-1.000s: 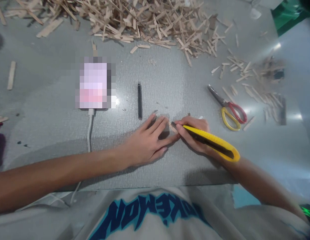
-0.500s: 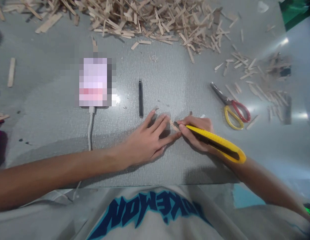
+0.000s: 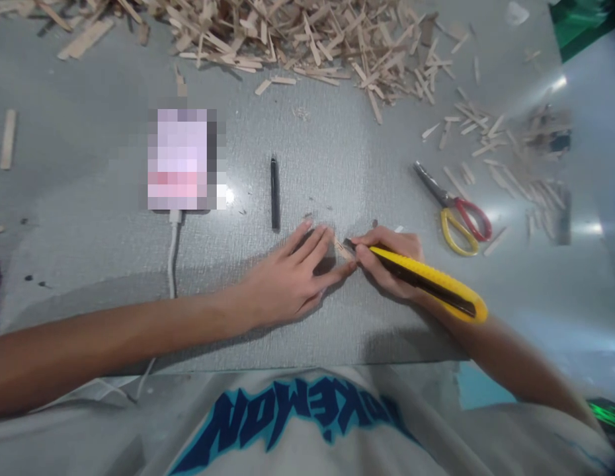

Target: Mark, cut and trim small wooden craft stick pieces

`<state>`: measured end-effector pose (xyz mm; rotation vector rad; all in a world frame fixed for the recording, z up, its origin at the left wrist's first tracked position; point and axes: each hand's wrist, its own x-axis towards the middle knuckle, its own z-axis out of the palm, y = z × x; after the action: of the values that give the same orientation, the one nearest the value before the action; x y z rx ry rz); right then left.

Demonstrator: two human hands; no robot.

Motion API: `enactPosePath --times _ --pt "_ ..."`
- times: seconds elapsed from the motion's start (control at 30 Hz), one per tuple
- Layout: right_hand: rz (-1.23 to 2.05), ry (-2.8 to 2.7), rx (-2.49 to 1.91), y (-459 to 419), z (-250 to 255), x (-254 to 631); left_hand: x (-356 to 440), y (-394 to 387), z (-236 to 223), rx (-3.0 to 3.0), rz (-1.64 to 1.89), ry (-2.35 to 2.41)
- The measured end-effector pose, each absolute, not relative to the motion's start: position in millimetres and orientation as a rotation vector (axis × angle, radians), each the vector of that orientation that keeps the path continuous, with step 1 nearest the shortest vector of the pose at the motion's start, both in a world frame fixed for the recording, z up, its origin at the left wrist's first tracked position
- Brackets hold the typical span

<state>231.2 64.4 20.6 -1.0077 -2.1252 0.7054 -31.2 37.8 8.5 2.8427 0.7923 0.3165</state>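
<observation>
My right hand grips a yellow utility knife, its blade end pointing left onto a small piece of wooden stick on the table. My left hand lies palm down with its fingers spread. Its fingertips and thumb touch the table around that piece and seem to press on its ends. Part of the piece is hidden by the fingers. A black pen lies beyond my left hand. Scissors with one red and one yellow handle rest to the right, beyond my right hand.
A large heap of wooden sticks covers the far side of the grey table. More cut sticks lie scattered at the right. To the left, a blurred-out device is joined to a white cable that passes under my left forearm.
The view has shifted slightly, so the device, pen and scissors appear a little further left. Both hands and the knife stay almost in place over the piece of stick.
</observation>
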Motion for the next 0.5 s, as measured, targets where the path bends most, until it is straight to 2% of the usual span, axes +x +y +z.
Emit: enactPosePath --times 0.5 --pt "0.801 -2.116 -1.075 66.0 25.3 228.1 -32.2 38.8 7.6 2.791 0.348 0.765"
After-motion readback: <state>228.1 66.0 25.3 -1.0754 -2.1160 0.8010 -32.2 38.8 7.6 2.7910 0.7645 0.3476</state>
